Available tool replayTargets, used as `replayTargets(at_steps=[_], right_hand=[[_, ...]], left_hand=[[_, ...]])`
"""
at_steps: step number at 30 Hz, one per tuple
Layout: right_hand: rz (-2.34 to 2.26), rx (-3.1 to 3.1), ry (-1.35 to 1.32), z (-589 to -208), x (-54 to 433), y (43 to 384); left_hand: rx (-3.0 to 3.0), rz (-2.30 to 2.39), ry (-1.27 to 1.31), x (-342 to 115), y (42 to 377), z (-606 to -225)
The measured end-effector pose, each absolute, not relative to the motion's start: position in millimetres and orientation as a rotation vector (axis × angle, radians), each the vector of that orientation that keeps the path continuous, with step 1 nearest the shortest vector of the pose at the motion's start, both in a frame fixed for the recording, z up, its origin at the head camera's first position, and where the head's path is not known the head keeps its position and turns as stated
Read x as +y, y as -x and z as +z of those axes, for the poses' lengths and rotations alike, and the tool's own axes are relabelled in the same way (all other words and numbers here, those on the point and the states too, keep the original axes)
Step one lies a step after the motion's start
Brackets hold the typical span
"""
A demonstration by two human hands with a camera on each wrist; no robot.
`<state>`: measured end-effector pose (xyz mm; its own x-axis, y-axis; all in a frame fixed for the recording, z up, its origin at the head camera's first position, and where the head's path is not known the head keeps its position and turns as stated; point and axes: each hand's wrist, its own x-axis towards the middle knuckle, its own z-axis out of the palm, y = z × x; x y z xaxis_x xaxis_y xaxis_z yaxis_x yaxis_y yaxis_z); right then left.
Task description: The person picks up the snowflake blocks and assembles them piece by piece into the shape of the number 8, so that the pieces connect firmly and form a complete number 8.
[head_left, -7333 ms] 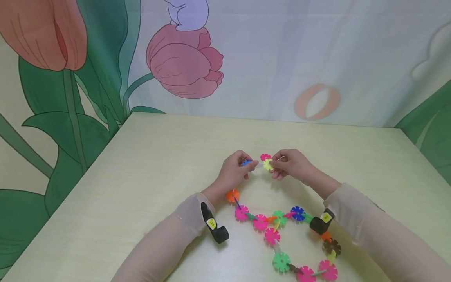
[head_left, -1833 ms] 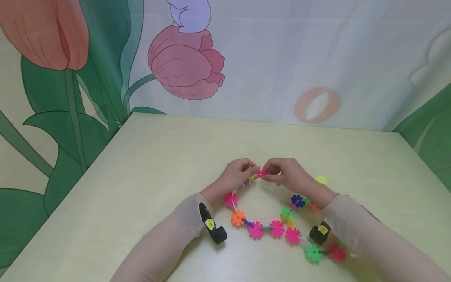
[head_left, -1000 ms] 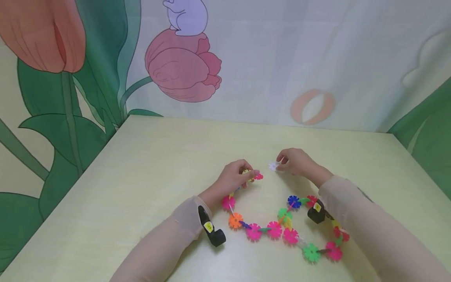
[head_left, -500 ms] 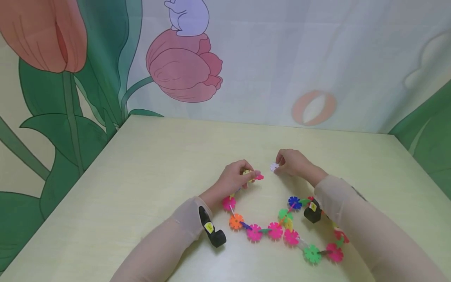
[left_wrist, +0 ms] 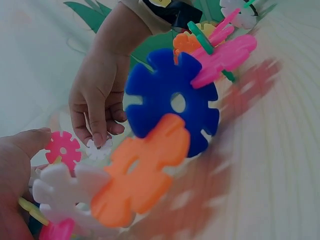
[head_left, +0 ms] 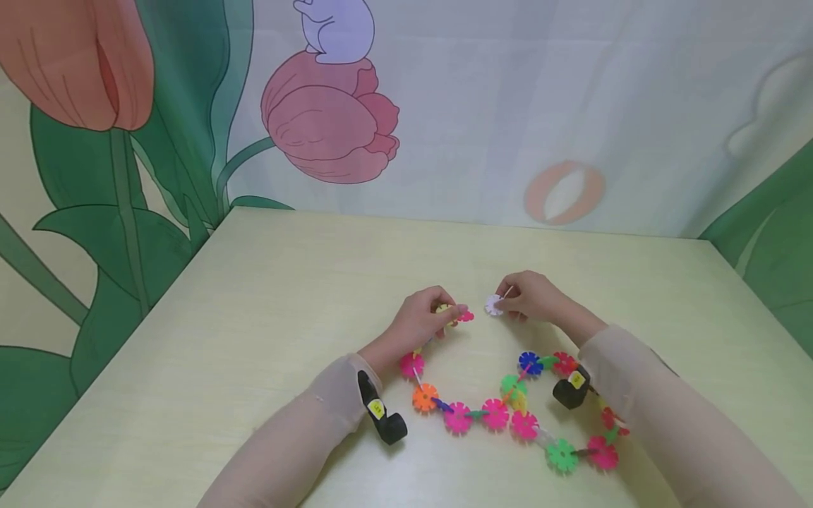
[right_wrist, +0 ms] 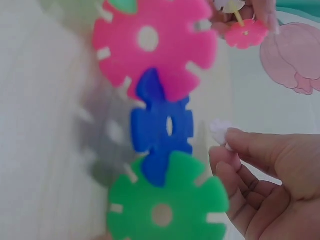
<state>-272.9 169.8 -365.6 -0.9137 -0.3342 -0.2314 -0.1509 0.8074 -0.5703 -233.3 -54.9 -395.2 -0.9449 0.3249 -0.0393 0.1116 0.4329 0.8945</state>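
In the head view my left hand (head_left: 419,316) pinches a yellow snowflake disc (head_left: 443,311) at the upper left end of a chain of slotted plastic discs. A pink disc (head_left: 466,317) juts from that end, past the thumb. My right hand (head_left: 533,293) pinches a white snowflake disc (head_left: 492,305) between thumb and fingers, a short gap to the right of the pink one. The right wrist view shows this white disc (right_wrist: 220,130) at the thumb tip, apart from the chain. Colored discs (head_left: 457,418) of the chain curve across the table below both hands.
At the right the chain loops round through a green disc (head_left: 562,456) and a pink one (head_left: 602,452), partly under the right sleeve (head_left: 635,381). Black wrist cameras (head_left: 384,416) hang from both sleeves. A printed curtain (head_left: 457,120) stands behind the pale table (head_left: 317,268).
The pink disc, between both hands at 1.8 s ago, is now on the chain end by the left hand alone. The right hand moved away and brought the white disc, turning it slightly.
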Motion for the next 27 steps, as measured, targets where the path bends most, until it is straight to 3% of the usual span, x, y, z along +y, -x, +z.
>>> replayTargets(at_steps=[27], right_hand=[[-1.249,2.434,0.322,-359.8,162.1,236.8]], left_hand=[[2.514,1.518,-0.393,-55.3,235.1,-398.4]])
